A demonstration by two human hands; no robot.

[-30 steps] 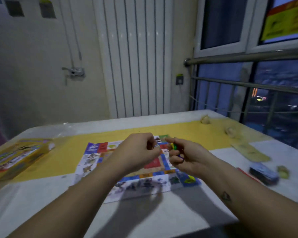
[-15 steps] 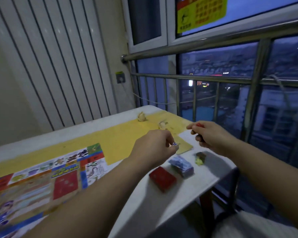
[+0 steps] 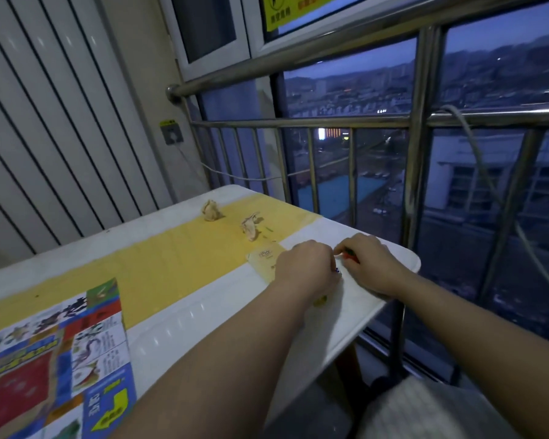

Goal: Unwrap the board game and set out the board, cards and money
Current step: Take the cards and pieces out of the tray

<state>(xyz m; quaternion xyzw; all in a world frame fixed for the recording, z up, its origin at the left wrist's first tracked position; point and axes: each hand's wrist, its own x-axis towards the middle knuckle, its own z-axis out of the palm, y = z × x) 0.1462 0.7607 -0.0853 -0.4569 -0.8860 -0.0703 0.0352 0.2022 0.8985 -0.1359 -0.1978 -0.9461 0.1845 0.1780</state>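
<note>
A: Head camera: both hands are working at the far right corner of the table (image 3: 203,321), almost touching each other. The left hand (image 3: 308,270) is curling over and pinching a small dotted piece (image 3: 337,271). The right hand (image 3: 370,269) is pinching a small red piece (image 3: 349,254) at its fingertips.

B: And the board (image 3: 54,359)?

A: It's lying flat and open at the near left, well apart from the hands. Cards and money aren't showing; the forearms may be covering them.

B: How are those bits going to handle?

A: I'm judging them light, hard and likely to skitter on that glossy top, this close to the edge. Fingertip pinches on opposite sides are looking right. Crumpled scraps (image 3: 211,211) are sitting farther back on the yellow strip (image 3: 171,264).
</note>
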